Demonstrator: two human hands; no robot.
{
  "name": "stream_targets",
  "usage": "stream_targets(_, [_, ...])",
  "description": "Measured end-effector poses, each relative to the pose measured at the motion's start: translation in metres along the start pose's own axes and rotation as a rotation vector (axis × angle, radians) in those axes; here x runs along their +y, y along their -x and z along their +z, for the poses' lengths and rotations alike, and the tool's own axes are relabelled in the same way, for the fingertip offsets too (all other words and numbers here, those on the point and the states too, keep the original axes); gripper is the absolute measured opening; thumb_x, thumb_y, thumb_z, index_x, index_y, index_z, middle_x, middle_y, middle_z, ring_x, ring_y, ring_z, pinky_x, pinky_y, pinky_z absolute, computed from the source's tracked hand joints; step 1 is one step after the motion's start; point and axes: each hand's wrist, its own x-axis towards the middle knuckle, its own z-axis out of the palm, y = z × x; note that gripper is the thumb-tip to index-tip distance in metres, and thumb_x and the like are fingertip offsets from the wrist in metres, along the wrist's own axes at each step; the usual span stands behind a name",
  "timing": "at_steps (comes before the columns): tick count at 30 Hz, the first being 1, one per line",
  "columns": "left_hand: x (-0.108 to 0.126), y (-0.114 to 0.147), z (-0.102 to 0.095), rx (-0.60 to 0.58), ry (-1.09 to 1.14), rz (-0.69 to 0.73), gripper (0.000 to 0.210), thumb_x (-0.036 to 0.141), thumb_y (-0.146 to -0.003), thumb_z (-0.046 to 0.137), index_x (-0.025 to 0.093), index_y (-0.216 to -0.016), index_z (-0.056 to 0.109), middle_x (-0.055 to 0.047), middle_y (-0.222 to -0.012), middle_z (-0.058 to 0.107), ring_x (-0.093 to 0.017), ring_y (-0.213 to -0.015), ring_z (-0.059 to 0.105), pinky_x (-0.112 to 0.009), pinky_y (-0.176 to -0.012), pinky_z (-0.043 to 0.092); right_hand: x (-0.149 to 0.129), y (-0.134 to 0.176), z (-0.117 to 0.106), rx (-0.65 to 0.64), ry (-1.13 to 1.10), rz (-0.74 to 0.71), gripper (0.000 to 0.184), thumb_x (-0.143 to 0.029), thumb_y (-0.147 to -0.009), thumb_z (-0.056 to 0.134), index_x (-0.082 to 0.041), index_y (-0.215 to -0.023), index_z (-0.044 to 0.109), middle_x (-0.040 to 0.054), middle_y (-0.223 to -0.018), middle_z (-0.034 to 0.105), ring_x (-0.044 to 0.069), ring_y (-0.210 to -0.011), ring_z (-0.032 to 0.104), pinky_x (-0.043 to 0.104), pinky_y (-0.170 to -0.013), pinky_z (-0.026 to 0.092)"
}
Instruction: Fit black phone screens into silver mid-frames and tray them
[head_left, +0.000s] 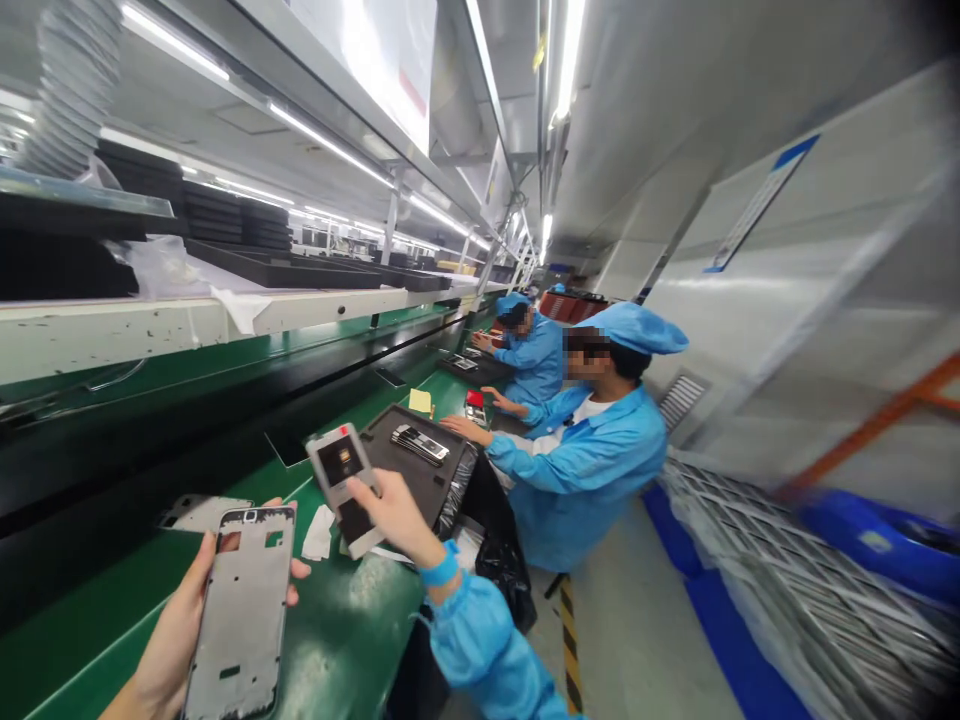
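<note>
My left hand [176, 620] grips a grey metal phone frame [244, 610] by its sides, upright, with small cut-outs near the top. In my right hand [397, 510], pinched between thumb and fingers, is a white-edged phone screen panel [337, 460] with a dark middle and a red tab at its top. A blue band circles my right wrist. Behind the frame, another light phone plate [199, 512] lies on the green bench, partly hidden. Between my two hands a crumpled white tissue [319, 533] rests on the bench.
A dark foam tray [379, 425] holds stacked phone parts [421, 445], with a yellow note pad [420, 400] beyond it. Two co-workers in blue sit along the bench [330, 640] to the right. Above runs a shelf [322, 308] with black trays. Black plastic [510, 560] hangs at the bench edge.
</note>
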Motion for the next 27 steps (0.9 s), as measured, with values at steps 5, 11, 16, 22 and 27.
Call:
stream_targets(5, [-0.008, 0.007, 0.007, -0.041, -0.013, -0.008, 0.102, 0.084, -0.093, 0.047, 0.03, -0.174, 0.018, -0.012, -0.102, 0.08, -0.031, -0.076, 0.073, -0.045, -0.076, 0.06, -0.02, 0.044, 0.068, -0.159, -0.414, -0.082, 0.061, -0.078, -0.097, 0.057, -0.018, -0.088, 0.064, 0.0008, -0.073, 0.062, 0.015, -0.065, 0.057, 0.026, -0.057, 0.045])
stream_targets(11, [-0.022, -0.008, -0.012, -0.044, -0.342, 0.19, 0.1, 0.085, -0.088, 0.057, 0.032, -0.169, 0.035, -0.013, -0.117, 0.08, -0.038, -0.099, 0.076, -0.047, -0.085, 0.063, -0.039, 0.051, 0.064, -0.029, -0.521, -0.21, 0.058, -0.072, -0.105, 0.049, -0.025, -0.138, 0.061, 0.0112, -0.127, 0.07, 0.022, -0.101, 0.071, 0.036, -0.086, 0.059])
stream_targets(16, [-0.039, -0.021, -0.031, -0.106, -0.672, 0.419, 0.077, 0.074, -0.098, 0.052, 0.039, -0.165, 0.044, -0.004, -0.177, 0.033, -0.042, -0.148, 0.053, -0.053, -0.117, 0.052, -0.053, 0.052, 0.066, -0.035, -0.586, -0.242, 0.06, -0.07, -0.105, 0.052, -0.028, -0.146, 0.061, 0.0109, -0.152, 0.061, 0.029, -0.144, 0.058, 0.046, -0.115, 0.054])
stream_targets(22, [-0.046, -0.027, -0.042, -0.177, -1.111, 0.64, 0.075, 0.052, -0.107, 0.049, 0.044, -0.173, 0.016, -0.004, -0.183, 0.007, -0.038, -0.155, 0.046, -0.057, -0.127, 0.038, -0.062, 0.049, 0.078, 0.105, -0.736, -0.178, 0.048, -0.064, -0.103, 0.062, -0.023, -0.128, 0.065, 0.0129, -0.136, 0.071, 0.027, -0.132, 0.066, 0.049, -0.119, 0.051])
stream_targets(27, [-0.043, -0.025, -0.038, -0.261, -1.274, 0.767, 0.078, 0.043, -0.107, 0.051, 0.038, -0.174, 0.011, -0.008, -0.183, 0.01, -0.036, -0.162, 0.032, -0.054, -0.129, 0.036, -0.067, 0.039, 0.078, 0.245, -0.645, -0.194, 0.041, -0.063, -0.1, 0.065, -0.023, -0.094, 0.063, 0.0069, -0.102, 0.07, 0.022, -0.101, 0.069, 0.038, -0.098, 0.058])
